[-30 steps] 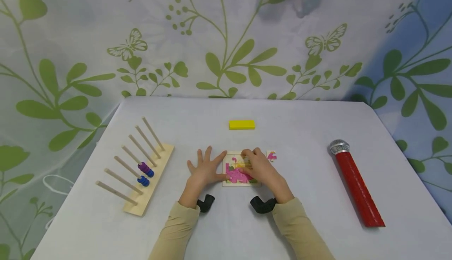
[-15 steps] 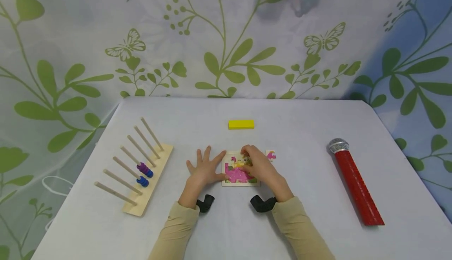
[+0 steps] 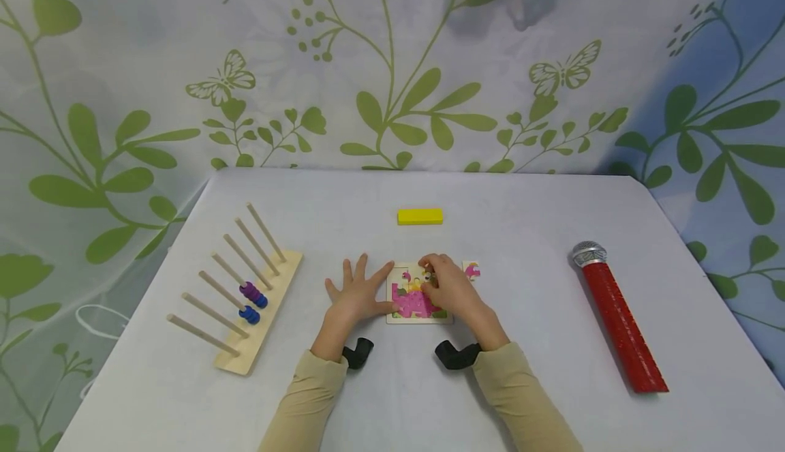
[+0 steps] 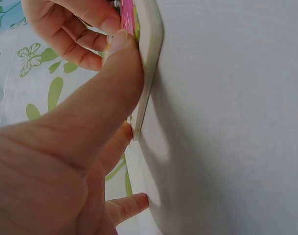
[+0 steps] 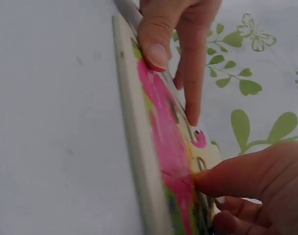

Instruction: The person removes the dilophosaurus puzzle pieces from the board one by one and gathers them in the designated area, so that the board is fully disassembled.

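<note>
A small wooden jigsaw puzzle (image 3: 418,307) with a pink animal picture lies in its pale frame at mid-table. My left hand (image 3: 357,296) spreads its fingers at the frame's left side, its thumb (image 4: 118,68) pressing on the near left corner and the index fingertip at the far left one. Over the right part of the puzzle, my right hand (image 3: 452,290) bends its fingers and pinches a puzzle piece (image 3: 429,279), mostly hidden under them. In the right wrist view its thumb (image 5: 232,174) rests at the picture's surface. A loose puzzle piece (image 3: 471,270) with pink on it lies just right of the frame.
A yellow block (image 3: 420,217) lies behind the puzzle. To the left stands a wooden peg rack (image 3: 260,315) with blue and purple beads (image 3: 250,295) on some pegs. A red toy microphone (image 3: 622,326) lies at the right. Black wrist mounts (image 3: 456,355) sit by both cuffs.
The right hand's fingers have shifted slightly to the right over the puzzle, showing more of its middle. The left hand has stayed in place.
</note>
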Tool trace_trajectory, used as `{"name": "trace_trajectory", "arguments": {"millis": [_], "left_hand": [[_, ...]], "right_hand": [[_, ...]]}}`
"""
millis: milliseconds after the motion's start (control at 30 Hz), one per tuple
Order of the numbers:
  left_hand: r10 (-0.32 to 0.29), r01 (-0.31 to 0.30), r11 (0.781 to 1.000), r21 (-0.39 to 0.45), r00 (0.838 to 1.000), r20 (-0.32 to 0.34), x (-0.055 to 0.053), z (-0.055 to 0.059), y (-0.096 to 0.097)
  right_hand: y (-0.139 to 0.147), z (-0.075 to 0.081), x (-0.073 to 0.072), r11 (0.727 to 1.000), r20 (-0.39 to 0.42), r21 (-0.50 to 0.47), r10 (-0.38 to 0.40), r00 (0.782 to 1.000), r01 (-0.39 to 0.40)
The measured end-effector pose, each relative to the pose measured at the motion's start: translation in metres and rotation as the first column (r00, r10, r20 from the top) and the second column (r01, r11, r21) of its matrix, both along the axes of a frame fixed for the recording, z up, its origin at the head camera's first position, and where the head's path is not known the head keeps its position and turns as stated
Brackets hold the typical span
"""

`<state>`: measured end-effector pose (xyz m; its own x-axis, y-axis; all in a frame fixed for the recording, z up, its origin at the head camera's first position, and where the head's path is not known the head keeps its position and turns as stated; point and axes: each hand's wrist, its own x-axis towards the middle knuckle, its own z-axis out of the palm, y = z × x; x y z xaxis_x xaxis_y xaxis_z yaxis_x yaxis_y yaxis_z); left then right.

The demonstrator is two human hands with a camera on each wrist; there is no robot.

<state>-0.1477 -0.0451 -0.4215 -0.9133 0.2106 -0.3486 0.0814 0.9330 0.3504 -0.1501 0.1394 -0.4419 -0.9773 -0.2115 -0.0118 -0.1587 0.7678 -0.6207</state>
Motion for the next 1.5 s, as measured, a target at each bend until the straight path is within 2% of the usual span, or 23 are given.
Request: {"name": "trace_trajectory", "arguments": {"millis": [200, 433, 600, 867, 1033, 1233, 1500], "left_hand": [[-0.001, 0.001, 1.000, -0.012, 1.000, 0.004, -0.0004, -0.0013, 0.0002], [-0.011, 0.011, 1.000, -0.022, 1.000, 0.002, -0.0011, -0.0034, -0.0008], [-0.014, 0.014, 1.000, -0.018, 1.000, 0.005, -0.0012, -0.0041, -0.0014], [-0.010, 0.011, 1.000, -0.022, 1.000, 0.011, -0.0019, -0.0046, -0.0010], [-0.012, 0.012, 1.000, -0.023, 1.000, 0.016, -0.0024, -0.0031, -0.0010], [-0.015, 0.015, 1.000, -0.024, 1.000, 0.015, -0.0025, -0.0027, -0.0011], [-0.019, 0.019, 0.999, -0.031, 1.000, 0.016, -0.0019, -0.0023, -0.0011]], "right_hand": [[-0.0040, -0.0030, 0.0016, 0.997, -0.063, 0.066, -0.023, 0.998, 0.027], [-0.0007, -0.0015, 0.0000, 0.999, -0.040, -0.006, -0.034, 0.999, 0.033], [0.0001, -0.0035, -0.0014, 0.999, -0.037, 0.035, -0.011, 0.999, 0.013], [-0.0023, -0.0057, -0.0019, 0.998, -0.055, 0.046, -0.041, 0.998, 0.043], [-0.0009, -0.0053, -0.0021, 0.998, -0.099, 0.062, -0.020, 0.995, 0.026], [-0.0003, -0.0073, -0.0038, 0.996, -0.192, 0.086, 0.022, 0.981, -0.006], [-0.0040, -0.0085, -0.0011, 0.980, -0.188, 0.196, 0.073, 0.979, -0.035]]}}
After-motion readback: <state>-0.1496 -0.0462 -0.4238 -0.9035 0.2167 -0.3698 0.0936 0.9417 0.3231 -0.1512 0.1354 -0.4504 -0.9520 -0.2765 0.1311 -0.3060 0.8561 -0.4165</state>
